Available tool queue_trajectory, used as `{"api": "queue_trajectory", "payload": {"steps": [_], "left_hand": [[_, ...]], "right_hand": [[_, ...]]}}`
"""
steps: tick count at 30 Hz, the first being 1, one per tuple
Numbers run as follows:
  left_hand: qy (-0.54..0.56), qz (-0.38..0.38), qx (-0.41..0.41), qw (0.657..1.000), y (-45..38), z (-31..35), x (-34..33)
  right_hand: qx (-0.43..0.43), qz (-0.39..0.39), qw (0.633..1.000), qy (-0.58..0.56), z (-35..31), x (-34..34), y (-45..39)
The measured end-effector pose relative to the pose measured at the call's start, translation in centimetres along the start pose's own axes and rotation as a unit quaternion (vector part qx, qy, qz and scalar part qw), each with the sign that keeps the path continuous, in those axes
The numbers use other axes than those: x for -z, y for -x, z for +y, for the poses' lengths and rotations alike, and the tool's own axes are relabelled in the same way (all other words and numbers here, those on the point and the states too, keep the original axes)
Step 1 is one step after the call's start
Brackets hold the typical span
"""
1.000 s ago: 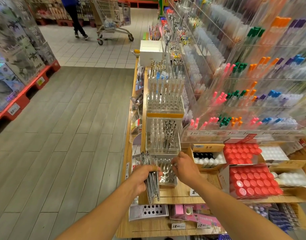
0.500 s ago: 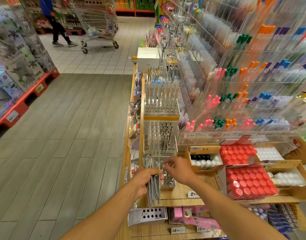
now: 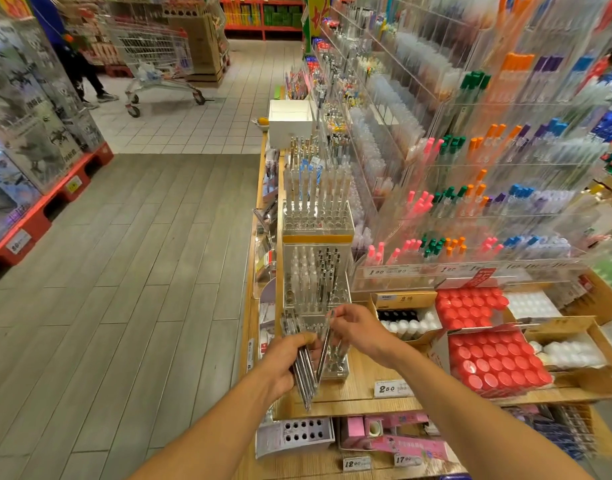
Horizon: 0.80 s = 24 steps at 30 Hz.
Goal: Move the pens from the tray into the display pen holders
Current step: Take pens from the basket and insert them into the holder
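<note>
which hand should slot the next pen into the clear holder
Right. The right hand already pinches one pen just above the clear holder, while the left hand grips the pen bundle.

Two bare forearms are reaching into view — no sleeves, watch or rings are showing on the left hand (image 3: 284, 362) or the right hand (image 3: 360, 330).

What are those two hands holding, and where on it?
Left hand grips a bundle of pens around mid-length; right hand pinches one pen near its top.
</note>
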<state>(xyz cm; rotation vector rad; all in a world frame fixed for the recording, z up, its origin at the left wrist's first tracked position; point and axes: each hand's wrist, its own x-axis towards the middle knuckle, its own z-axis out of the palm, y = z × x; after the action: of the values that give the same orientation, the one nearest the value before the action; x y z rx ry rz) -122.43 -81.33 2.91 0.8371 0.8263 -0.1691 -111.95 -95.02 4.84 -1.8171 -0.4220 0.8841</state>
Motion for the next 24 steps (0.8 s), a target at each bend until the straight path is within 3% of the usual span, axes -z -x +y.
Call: {"api": "queue_trajectory", "payload": {"steps": [3,6,11,19,24], "left_hand": [[0.013,0.021,0.002,1.000,-0.1,0.3,0.8],[0.019,0.020,0.003,1.000,0.1,0.5,1.7],[0.024,0.026,0.004,0.999,0.0,0.5,2.0],[0.021,0.014,0.015,1.000,0.0,0.5,2.4],[0.025,0.009,0.012,1.000,-0.1,0.4,2.4]], "right_hand": [[0.038,0.054,0.997,0.046,0.0,1.3,-0.1],[0.085,0.104,0.977,0.167,0.8,2.0,-0.3],[0.111,0.087,0.940,0.311,3.7,1.7,-0.8],[0.134,0.077,0.899,0.410,5.5,1.1,-1.1],[0.134,0.105,0.904,0.392,5.5,1.2,-1.3]]}}
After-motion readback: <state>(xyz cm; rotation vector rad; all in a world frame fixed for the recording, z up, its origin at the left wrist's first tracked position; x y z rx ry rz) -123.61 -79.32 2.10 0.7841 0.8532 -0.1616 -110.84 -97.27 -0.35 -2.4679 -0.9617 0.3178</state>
